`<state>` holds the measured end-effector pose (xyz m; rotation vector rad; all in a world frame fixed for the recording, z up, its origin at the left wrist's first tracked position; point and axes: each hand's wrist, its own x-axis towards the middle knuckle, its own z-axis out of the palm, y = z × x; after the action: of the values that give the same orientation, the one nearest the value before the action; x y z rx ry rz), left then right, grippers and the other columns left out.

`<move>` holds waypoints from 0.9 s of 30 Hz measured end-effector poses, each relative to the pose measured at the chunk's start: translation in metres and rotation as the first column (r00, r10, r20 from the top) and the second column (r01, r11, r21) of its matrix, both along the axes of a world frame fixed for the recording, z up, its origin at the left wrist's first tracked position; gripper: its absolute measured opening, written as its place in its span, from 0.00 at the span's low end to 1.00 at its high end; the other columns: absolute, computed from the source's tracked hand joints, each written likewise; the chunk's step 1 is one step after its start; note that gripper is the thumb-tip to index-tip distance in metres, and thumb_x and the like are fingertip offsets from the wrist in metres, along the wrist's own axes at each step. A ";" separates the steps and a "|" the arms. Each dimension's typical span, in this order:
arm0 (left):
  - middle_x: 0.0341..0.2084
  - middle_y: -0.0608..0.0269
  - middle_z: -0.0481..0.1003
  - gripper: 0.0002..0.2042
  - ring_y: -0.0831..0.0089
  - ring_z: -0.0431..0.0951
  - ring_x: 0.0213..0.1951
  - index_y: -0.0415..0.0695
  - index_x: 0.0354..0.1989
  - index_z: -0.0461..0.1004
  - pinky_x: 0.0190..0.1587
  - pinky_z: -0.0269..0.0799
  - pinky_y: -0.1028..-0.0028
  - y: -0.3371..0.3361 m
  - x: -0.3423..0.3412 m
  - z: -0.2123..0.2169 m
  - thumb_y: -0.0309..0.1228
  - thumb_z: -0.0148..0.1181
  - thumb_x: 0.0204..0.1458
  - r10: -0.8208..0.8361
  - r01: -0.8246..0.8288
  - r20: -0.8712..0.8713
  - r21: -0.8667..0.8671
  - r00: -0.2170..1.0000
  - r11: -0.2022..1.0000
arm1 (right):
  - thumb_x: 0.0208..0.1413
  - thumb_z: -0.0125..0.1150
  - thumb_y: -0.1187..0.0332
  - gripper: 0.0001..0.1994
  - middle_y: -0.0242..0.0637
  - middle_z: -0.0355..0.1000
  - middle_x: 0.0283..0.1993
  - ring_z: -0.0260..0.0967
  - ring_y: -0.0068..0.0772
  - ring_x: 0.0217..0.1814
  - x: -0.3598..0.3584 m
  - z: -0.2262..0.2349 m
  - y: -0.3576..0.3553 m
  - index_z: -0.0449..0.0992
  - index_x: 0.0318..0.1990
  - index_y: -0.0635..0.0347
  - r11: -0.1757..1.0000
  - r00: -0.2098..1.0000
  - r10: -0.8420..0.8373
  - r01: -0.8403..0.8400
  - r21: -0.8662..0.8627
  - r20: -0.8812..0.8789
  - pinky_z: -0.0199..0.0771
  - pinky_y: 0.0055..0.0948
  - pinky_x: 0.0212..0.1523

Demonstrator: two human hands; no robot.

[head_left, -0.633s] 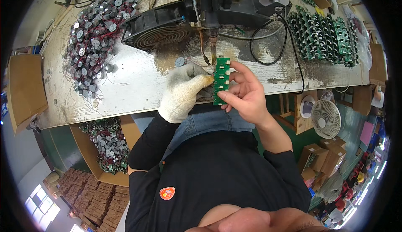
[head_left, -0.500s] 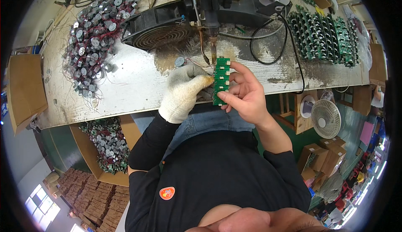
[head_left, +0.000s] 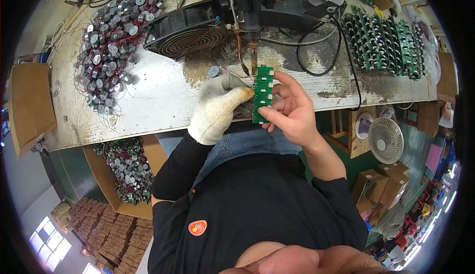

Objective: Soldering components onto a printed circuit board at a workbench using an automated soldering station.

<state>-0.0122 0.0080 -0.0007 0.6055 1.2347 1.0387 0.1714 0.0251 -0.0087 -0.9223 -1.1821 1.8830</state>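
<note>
Two hands hold one long green circuit board strip over the near edge of the worn white bench. The strip stands up and down in the picture, with its top end just under the metal tip of the dark soldering machine. The bare right hand has its grip closed on the strip's right edge and lower end. The left hand, in a white knit glove, pinches the strip's left edge with its fingertips. Both hands are right at the strip, one on each side.

Rows of more green boards stand far right on the bench. A heap of small round grey parts with red wires lies far left. A brown cardboard box of the same parts sits under the bench. A flat brown carton is at the left edge, and small brown cartons and a white fan are on the floor at the right.
</note>
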 end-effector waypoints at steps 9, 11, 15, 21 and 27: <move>0.24 0.60 0.75 0.07 0.79 0.74 0.25 0.34 0.30 0.72 0.28 0.71 0.79 -0.002 0.002 0.002 0.27 0.59 0.50 0.019 -0.015 0.085 -0.044 0.996 0.999 | 0.51 0.60 0.82 0.32 0.41 0.69 0.43 0.72 0.21 0.27 0.002 0.001 -0.001 0.54 0.63 0.61 1.000 1.000 -0.001 0.001 -0.009 0.000 0.72 0.17 0.22; 0.24 0.61 0.75 0.08 0.79 0.74 0.25 0.34 0.30 0.72 0.28 0.71 0.79 -0.001 0.001 -0.004 0.27 0.59 0.50 0.001 -0.001 0.049 -0.002 0.999 1.000 | 0.51 0.60 0.82 0.32 0.41 0.69 0.43 0.72 0.21 0.27 0.001 0.001 0.000 0.54 0.63 0.62 1.000 1.000 0.000 0.000 -0.010 0.010 0.72 0.17 0.22; 0.24 0.62 0.74 0.07 0.80 0.74 0.26 0.35 0.30 0.73 0.28 0.71 0.79 0.000 0.002 0.002 0.27 0.58 0.50 0.001 -0.001 0.001 -0.004 1.000 1.000 | 0.50 0.58 0.84 0.33 0.44 0.69 0.45 0.73 0.23 0.27 0.002 -0.002 0.000 0.53 0.64 0.63 1.000 1.000 -0.004 0.004 -0.006 -0.004 0.73 0.18 0.21; 0.28 0.59 0.74 0.08 0.73 0.75 0.31 0.33 0.34 0.72 0.36 0.70 0.75 -0.007 -0.022 -0.001 0.26 0.58 0.48 -0.029 0.095 -0.363 0.165 0.931 0.982 | 0.51 0.59 0.82 0.32 0.45 0.68 0.46 0.73 0.24 0.27 -0.004 0.001 0.003 0.53 0.63 0.63 0.999 1.000 -0.006 0.006 -0.031 -0.002 0.73 0.18 0.20; 0.42 0.51 0.70 0.15 0.64 0.75 0.39 0.36 0.42 0.70 0.40 0.73 0.73 -0.013 -0.059 -0.014 0.22 0.62 0.44 0.391 0.338 -0.758 0.605 0.523 0.721 | 0.50 0.60 0.82 0.33 0.43 0.66 0.47 0.72 0.25 0.25 0.000 -0.003 0.008 0.53 0.64 0.62 0.998 0.995 -0.061 0.063 -0.017 0.079 0.73 0.21 0.21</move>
<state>-0.0717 -0.0051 -0.0143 1.9278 1.6760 1.2832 0.1710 0.0333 -0.0116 -1.0405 -1.1692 1.8266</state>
